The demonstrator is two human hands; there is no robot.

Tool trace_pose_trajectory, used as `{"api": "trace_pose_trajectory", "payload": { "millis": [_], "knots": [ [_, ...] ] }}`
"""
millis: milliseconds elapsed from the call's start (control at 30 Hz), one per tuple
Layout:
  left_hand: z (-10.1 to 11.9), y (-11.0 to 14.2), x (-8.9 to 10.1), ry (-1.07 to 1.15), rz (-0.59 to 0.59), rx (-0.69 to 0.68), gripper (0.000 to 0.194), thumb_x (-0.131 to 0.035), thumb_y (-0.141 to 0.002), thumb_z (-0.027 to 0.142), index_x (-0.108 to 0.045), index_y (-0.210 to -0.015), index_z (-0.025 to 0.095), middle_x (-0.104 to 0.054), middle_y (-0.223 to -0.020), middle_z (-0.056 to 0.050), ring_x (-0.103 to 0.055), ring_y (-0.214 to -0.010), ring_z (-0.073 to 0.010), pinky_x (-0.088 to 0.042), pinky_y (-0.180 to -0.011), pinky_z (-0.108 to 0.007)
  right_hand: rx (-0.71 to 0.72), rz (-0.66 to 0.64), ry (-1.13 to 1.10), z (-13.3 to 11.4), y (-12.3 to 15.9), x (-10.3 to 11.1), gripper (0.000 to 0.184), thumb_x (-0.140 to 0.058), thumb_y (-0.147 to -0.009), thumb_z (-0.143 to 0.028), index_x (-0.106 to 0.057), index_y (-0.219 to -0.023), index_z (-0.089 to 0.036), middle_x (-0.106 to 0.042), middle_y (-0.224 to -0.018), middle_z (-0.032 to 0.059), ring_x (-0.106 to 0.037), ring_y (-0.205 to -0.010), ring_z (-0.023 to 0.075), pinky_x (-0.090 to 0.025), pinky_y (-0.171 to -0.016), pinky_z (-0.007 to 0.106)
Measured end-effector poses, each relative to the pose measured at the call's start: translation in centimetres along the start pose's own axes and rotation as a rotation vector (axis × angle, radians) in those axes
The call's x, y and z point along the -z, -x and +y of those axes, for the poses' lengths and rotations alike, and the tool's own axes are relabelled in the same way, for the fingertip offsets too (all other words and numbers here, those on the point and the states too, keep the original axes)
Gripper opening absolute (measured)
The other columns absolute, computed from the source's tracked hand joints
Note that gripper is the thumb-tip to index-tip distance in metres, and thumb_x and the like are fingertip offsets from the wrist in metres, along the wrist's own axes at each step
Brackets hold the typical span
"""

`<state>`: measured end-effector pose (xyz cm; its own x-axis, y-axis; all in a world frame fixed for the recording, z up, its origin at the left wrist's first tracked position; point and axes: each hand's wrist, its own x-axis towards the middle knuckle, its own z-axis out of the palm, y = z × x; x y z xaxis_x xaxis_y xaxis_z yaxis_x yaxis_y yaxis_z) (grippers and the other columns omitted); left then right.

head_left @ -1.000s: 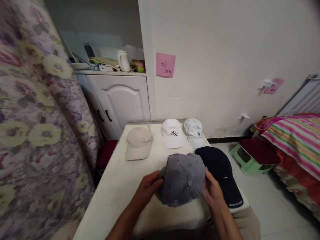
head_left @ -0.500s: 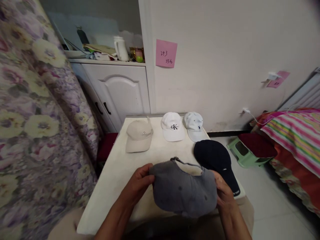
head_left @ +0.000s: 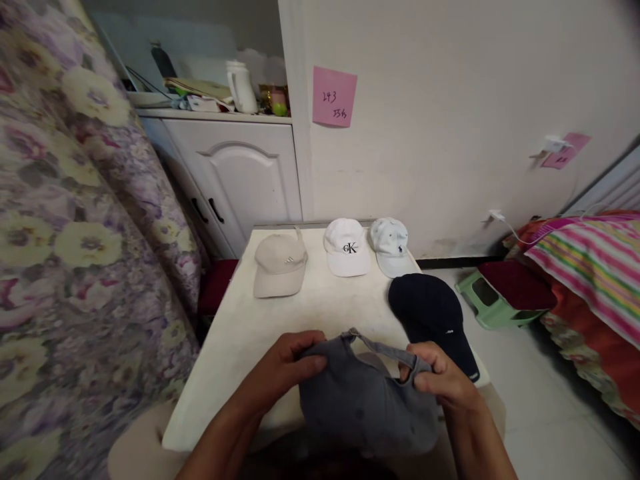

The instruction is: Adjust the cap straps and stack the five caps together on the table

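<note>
A grey baseball cap (head_left: pixel 360 400) is held between my two hands over the near edge of the cream-covered table (head_left: pixel 235 347), its strap opening facing up. My left hand (head_left: pixel 295 363) pinches the cap's left edge, thumb on top. My right hand (head_left: pixel 443 377) grips the right end of the back strap, fingers partly inside the opening. Beyond lie a beige cap (head_left: pixel 281 263), a white cap with black letters (head_left: pixel 346 248) and a pale blue cap (head_left: pixel 390 245). A dark navy cap (head_left: pixel 430 317) rests at the table's right edge, just past my right hand.
A floral curtain (head_left: pixel 100 267) hangs at left, beside a white cabinet (head_left: pixel 243 173) topped with a white jug (head_left: pixel 242 87). A pink note (head_left: pixel 334 97) is on the wall. To the right stand a green stool with a red top (head_left: pixel 520 293) and a bed with striped covers (head_left: pixel 595 267).
My right hand has shifted from the cap's right side up onto its strap end. The left thumb has moved further onto the cap, which now tilts and sits slightly lower.
</note>
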<state>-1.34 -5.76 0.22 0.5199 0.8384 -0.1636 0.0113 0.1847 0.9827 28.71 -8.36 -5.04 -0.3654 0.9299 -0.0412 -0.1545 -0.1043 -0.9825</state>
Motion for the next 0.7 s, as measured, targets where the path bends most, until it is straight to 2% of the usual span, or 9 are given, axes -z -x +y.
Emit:
{"api": "trace_pose_trajectory", "payload": {
  "millis": [167, 367, 467, 600, 700],
  "knots": [
    [0.8, 0.6, -0.7, -0.060, -0.026, -0.011, 0.030, -0.070, -0.079, 0.043, -0.072, -0.091, 0.016, -0.066, -0.079, -0.003, -0.056, -0.072, -0.0173, -0.039, -0.063, -0.025, -0.012, -0.138, 0.070, -1.4, 0.1, -0.3, 0.029, -0.078, -0.071, -0.042, -0.073, -0.083, -0.016, -0.066, -0.073, 0.0036, -0.053, -0.063, 0.0151, -0.039, -0.057, 0.024],
    [0.3, 0.4, -1.5, 0.027, 0.018, 0.026, 0.031, -0.076, -0.072, 0.045, -0.074, -0.082, 0.016, -0.067, -0.071, -0.003, -0.055, -0.065, -0.0157, -0.037, -0.060, -0.025, -0.075, -0.229, 0.018, -2.8, 0.1, -1.3, 0.038, -0.081, -0.070, -0.047, -0.070, -0.087, -0.014, -0.062, -0.068, -0.0006, -0.049, -0.057, 0.0103, -0.035, -0.054, 0.021],
    [0.2, 0.4, -1.8, 0.031, 0.046, 0.048, 0.030, -0.077, -0.071, 0.044, -0.073, -0.081, 0.016, -0.066, -0.069, -0.002, -0.053, -0.062, -0.0145, -0.036, -0.059, -0.025, -0.094, -0.263, 0.026, -3.4, -0.3, -2.5, 0.032, -0.077, -0.076, -0.043, -0.068, -0.088, -0.015, -0.062, -0.066, -0.0015, -0.051, -0.056, 0.0094, -0.037, -0.053, 0.019],
    [0.5, 0.4, -2.3, -0.034, 0.057, 0.011, 0.028, -0.075, -0.073, 0.043, -0.070, -0.077, 0.016, -0.061, -0.066, 0.000, -0.048, -0.060, -0.0122, -0.032, -0.056, -0.023, -0.117, -0.257, -0.016, -4.1, -1.1, -4.5, 0.027, -0.077, -0.077, -0.033, -0.065, -0.097, -0.018, -0.061, -0.069, -0.0032, -0.053, -0.054, 0.0083, -0.044, -0.051, 0.018],
    [0.7, 0.3, -2.7, -0.050, 0.071, -0.009, 0.028, -0.074, -0.075, 0.043, -0.069, -0.075, 0.016, -0.060, -0.066, 0.000, -0.048, -0.060, -0.0123, -0.032, -0.055, -0.022, -0.025, -0.177, 0.007, -4.4, -1.7, -6.0, 0.034, -0.080, -0.073, -0.028, -0.065, -0.103, -0.021, -0.057, -0.072, -0.0047, -0.053, -0.055, 0.0083, -0.047, -0.052, 0.019]
  ]
}}
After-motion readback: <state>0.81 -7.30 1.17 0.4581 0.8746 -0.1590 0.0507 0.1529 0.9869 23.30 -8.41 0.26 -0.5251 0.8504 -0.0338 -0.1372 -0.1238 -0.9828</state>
